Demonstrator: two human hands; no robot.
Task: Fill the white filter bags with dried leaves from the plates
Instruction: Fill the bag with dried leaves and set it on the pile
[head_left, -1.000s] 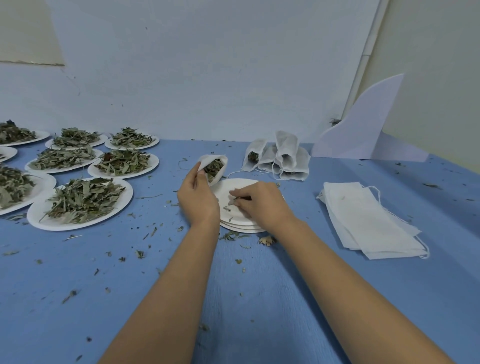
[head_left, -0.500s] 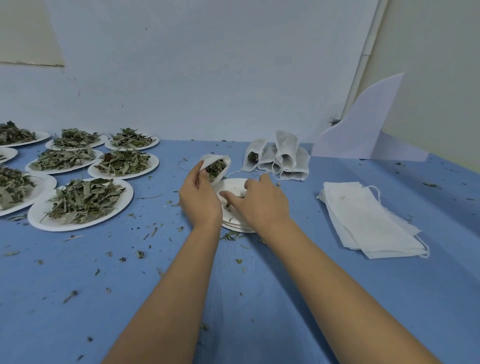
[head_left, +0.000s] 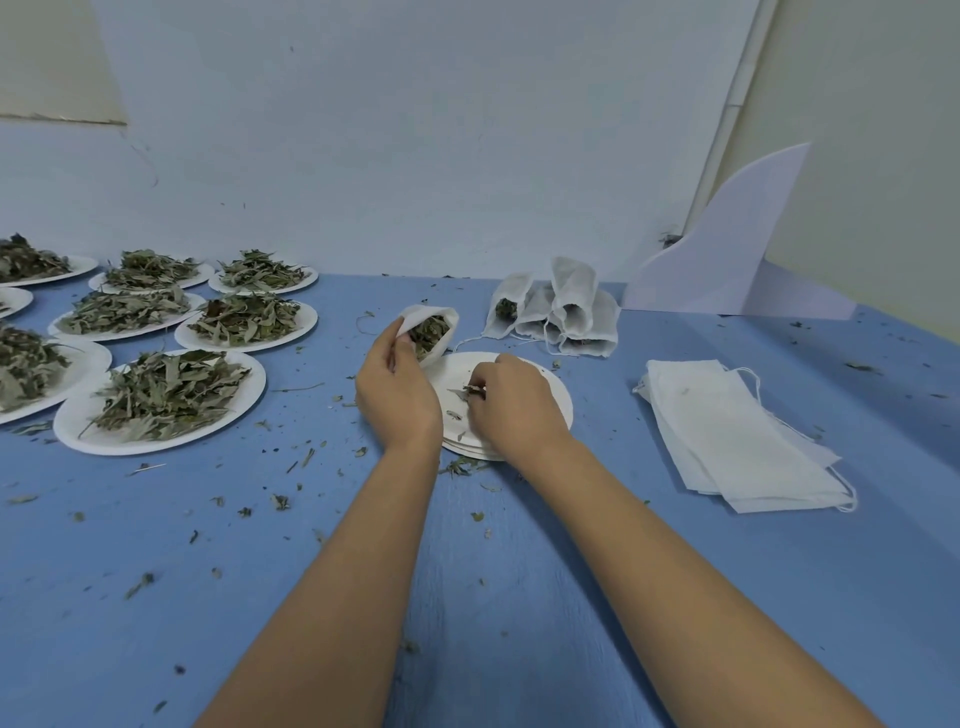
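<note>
My left hand (head_left: 396, 391) holds a white filter bag (head_left: 430, 330) by its rim, mouth open and tilted, with dried leaves inside. It hangs over the far left edge of a stack of nearly bare white plates (head_left: 540, 387). My right hand (head_left: 511, 402) is over that stack and pinches a few dried leaf bits (head_left: 471, 391) off the top plate. A few crumbs lie on the plate. Several white plates heaped with dried leaves (head_left: 161, 400) stand at the left.
Several filled filter bags (head_left: 563, 309) lean together behind the stack. A pile of flat unused bags (head_left: 737, 441) lies at the right. A white curved board (head_left: 722, 249) stands against the wall at the back right. Leaf crumbs litter the blue table (head_left: 156, 571).
My right hand rose towards the bag's mouth, then came back down onto the plate stack and now pinches leaf bits. My left hand kept the bag nearly still.
</note>
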